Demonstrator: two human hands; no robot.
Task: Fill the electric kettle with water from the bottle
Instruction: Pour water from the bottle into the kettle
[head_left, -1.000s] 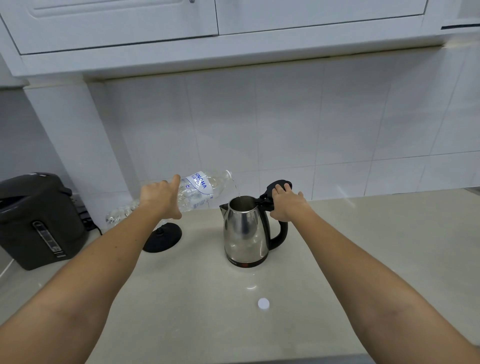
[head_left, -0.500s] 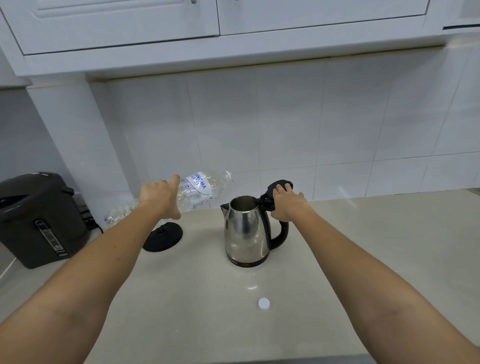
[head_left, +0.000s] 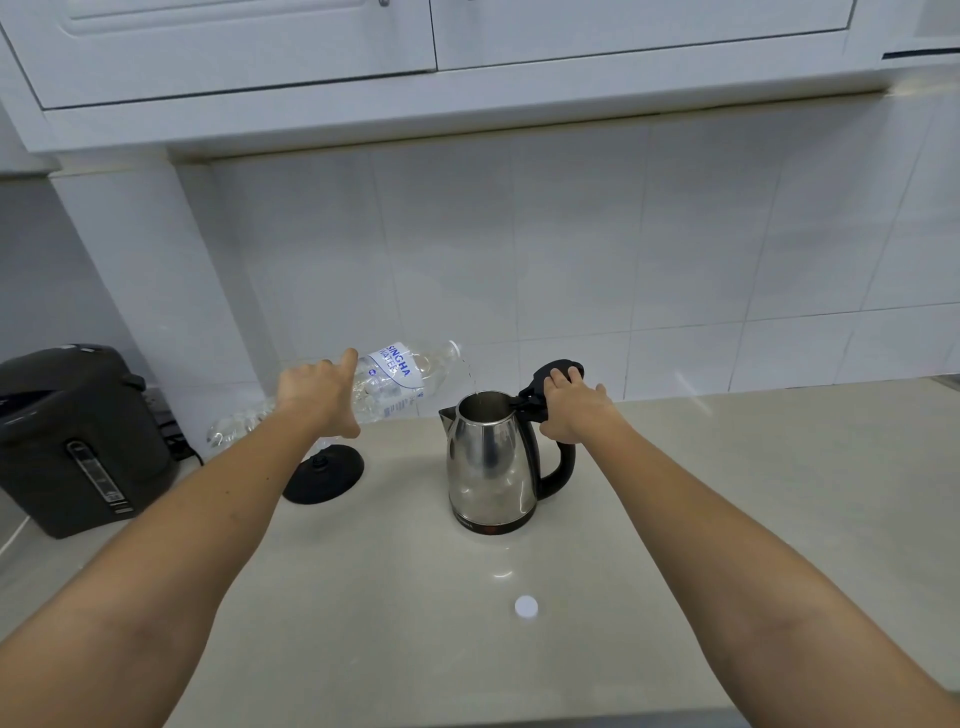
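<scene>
A steel electric kettle (head_left: 491, 462) with a black handle stands on the pale counter, its black lid (head_left: 558, 371) swung up and back. My right hand (head_left: 571, 405) grips the top of the handle and holds the lid open. A clear plastic water bottle (head_left: 395, 382) with a white and blue label lies almost level in my left hand (head_left: 319, 397), its open mouth above the kettle's opening. A thin stream of water falls from the mouth into the kettle.
The kettle's round black base (head_left: 323, 475) sits on the counter left of the kettle. A dark grey hot-water dispenser (head_left: 78, 441) stands at the far left. The white bottle cap (head_left: 526, 606) lies on the counter in front of the kettle. White cupboards hang overhead.
The stream was flowing a second ago, paused half a second ago, and now runs again as a thin trickle. The hands and kettle have hardly moved.
</scene>
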